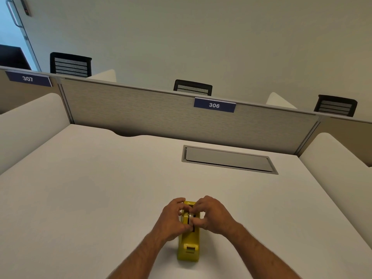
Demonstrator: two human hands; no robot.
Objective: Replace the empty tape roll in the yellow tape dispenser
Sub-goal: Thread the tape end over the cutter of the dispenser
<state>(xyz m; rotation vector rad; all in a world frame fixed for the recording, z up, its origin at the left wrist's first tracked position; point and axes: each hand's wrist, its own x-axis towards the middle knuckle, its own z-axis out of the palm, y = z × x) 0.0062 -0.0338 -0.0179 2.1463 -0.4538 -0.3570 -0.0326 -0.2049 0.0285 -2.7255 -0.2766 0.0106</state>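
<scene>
One yellow tape dispenser (188, 245) stands on the white desk (100, 198), close to the near edge and lying lengthwise away from the person, its cutter end toward the camera. Its body is smooth, glossy plastic with rounded corners, and a slot runs along the top. Two bare forearms come in from the bottom edge and meet over the far half of the dispenser. The left hand (171, 218) curls against the left side of the body, fingers bent over the top and thumb pressed inward. The right hand (211, 215) mirrors it on the right side, fingers hooked over the top, fingertips pinching at a pale, roundish tape roll (190, 216) seated in the slot; both hands are closed around the dispenser and roll, though how firmly each grips the roll itself cannot be told. Farther back, one flat grey rectangular cable hatch (227, 159) with a metal frame is set flush in the desk top. Behind it runs a fabric-textured beige partition (130, 109) with a metal top rail, carrying two dark blue number plates, one reading 306 (214, 105) and one 307 (27, 78). Beyond the partition, three black mesh-backed chairs (192, 88) show their tops against a plain wall, and a glass door (14, 27) with one metal handle stands at the far left.
</scene>
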